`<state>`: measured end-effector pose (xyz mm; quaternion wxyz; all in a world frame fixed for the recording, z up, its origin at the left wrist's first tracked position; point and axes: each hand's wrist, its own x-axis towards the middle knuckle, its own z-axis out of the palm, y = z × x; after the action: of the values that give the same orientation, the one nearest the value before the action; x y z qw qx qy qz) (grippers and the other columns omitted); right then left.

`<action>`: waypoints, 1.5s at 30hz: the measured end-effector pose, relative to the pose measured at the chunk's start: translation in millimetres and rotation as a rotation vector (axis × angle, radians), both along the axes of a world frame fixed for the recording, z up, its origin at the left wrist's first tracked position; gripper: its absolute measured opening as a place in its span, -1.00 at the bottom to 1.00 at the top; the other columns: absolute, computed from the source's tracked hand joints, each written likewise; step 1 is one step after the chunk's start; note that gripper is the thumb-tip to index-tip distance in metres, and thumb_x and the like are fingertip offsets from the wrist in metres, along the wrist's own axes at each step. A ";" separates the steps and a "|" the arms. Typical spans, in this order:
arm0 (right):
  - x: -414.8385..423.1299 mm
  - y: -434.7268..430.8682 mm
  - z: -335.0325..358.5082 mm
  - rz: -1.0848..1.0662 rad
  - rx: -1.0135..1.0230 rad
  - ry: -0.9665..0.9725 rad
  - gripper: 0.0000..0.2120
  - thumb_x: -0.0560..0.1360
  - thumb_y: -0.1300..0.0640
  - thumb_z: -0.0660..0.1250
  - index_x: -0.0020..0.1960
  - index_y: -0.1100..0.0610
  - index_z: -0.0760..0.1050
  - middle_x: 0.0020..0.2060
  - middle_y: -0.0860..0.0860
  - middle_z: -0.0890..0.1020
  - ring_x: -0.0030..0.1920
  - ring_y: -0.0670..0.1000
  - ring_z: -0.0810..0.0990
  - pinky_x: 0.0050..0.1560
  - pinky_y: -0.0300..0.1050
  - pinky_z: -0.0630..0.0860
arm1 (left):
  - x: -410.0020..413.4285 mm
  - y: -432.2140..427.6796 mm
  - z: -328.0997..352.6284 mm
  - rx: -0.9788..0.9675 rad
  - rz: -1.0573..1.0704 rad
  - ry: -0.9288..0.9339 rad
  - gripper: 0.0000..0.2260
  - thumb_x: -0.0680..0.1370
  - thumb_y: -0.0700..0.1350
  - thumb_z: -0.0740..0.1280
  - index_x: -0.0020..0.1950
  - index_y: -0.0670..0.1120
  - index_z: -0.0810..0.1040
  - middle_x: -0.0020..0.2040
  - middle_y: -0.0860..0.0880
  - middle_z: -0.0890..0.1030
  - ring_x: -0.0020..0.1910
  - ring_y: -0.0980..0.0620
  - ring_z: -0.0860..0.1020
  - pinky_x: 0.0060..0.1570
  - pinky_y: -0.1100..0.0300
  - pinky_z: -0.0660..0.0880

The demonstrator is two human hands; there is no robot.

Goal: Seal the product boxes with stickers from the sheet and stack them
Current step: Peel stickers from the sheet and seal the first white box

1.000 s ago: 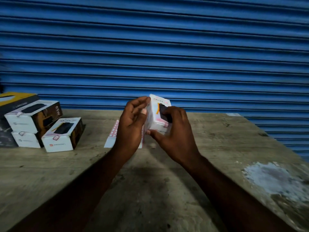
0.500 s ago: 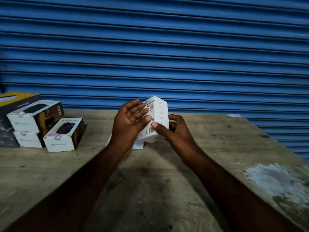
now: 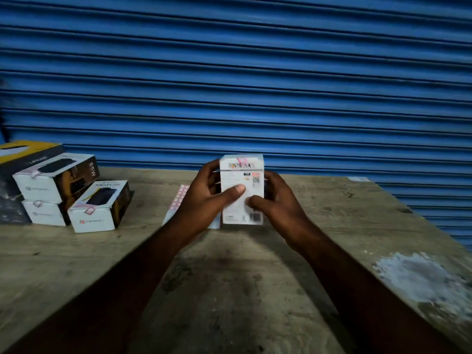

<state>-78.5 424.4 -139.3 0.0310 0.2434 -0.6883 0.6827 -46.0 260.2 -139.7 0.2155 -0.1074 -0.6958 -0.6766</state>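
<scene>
Since half a second ago the white product box (image 3: 241,180) has been turned from a slant to stand upright, its printed back panel now squarely facing the camera, and both hands have shifted their hold on it. It is held above the middle of the tabletop (image 3: 229,282), clear of the surface. At its left side the left hand (image 3: 201,203) clasps it, thumb pressed across the panel; at its right side the right hand (image 3: 278,204) grips it, thumb on the lower part of the panel and fingers curled behind. A pinkish mark crosses the box's top edge, too blurred to read. Behind the left hand, partly hidden, the sticker sheet (image 3: 177,200) lies flat. At far left sit two stacked boxes (image 3: 55,178), with a third box (image 3: 98,208) just beside them and a yellow-and-black carton (image 3: 28,154) behind. A blue shutter (image 3: 255,72) fills the background.
</scene>
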 end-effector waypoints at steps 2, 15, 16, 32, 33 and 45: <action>-1.1 -0.3 -2.2 -0.088 0.054 0.087 -0.41 0.38 0.34 0.49 0.33 0.09 0.38 0.11 -0.03 0.63 0.08 -0.14 0.63 0.04 -0.15 0.58 | 0.2 0.2 -2.8 -0.111 0.020 0.046 -0.41 0.45 -0.30 0.49 0.41 -0.07 0.34 0.21 0.05 0.59 0.15 0.20 0.61 0.03 0.30 0.56; 1.8 8.0 4.4 -0.384 0.323 0.806 -0.80 0.52 0.13 0.43 0.13 0.14 0.61 0.16 -0.01 0.59 0.22 -0.05 0.53 0.24 -0.10 0.44 | -0.6 -9.2 -7.3 -0.260 -0.004 0.059 -0.25 0.44 -0.39 0.49 0.50 0.01 0.24 0.23 0.08 0.55 0.16 0.10 0.62 0.08 0.20 0.59; 2.2 8.0 4.2 -0.385 0.329 0.814 -0.81 0.53 0.13 0.42 0.12 0.13 0.62 0.14 -0.01 0.61 0.20 -0.04 0.54 0.23 -0.08 0.44 | -0.6 -9.1 -7.3 -0.255 -0.005 0.060 -0.26 0.44 -0.39 0.49 0.49 0.02 0.24 0.23 0.07 0.55 0.15 0.11 0.62 0.06 0.22 0.59; 8.9 10.1 9.8 -0.354 0.324 0.757 -0.86 0.57 0.07 0.36 0.05 0.11 0.63 -0.05 -0.07 0.66 0.01 -0.10 0.59 0.05 -0.12 0.51 | -4.1 -13.1 -12.7 -0.299 0.059 0.034 -0.25 0.39 -0.32 0.56 0.46 0.06 0.29 0.22 0.07 0.57 0.12 0.08 0.65 0.11 0.01 0.63; 8.0 10.2 9.1 -0.347 0.354 0.760 -0.83 0.55 0.05 0.39 0.07 0.11 0.62 -0.03 -0.07 0.65 0.03 -0.10 0.59 0.06 -0.16 0.50 | -4.2 -13.4 -12.7 -0.297 0.060 0.036 -0.24 0.39 -0.32 0.56 0.46 0.05 0.29 0.22 0.06 0.57 0.11 0.08 0.65 0.11 0.03 0.63; 8.8 12.9 14.6 -0.327 0.127 0.656 -0.96 0.57 0.19 0.36 0.01 0.15 0.53 -0.21 -0.04 0.69 -0.15 -0.13 0.69 -0.13 -0.24 0.57 | -4.8 -15.5 -14.7 -0.345 0.062 0.026 -0.25 0.37 -0.29 0.58 0.45 0.06 0.31 0.22 0.03 0.57 0.13 0.07 0.64 0.13 0.01 0.62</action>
<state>-69.7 437.4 -124.7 0.3435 0.3374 -0.7124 0.5106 -50.7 244.8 -154.4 0.2235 -0.1299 -0.8018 -0.5388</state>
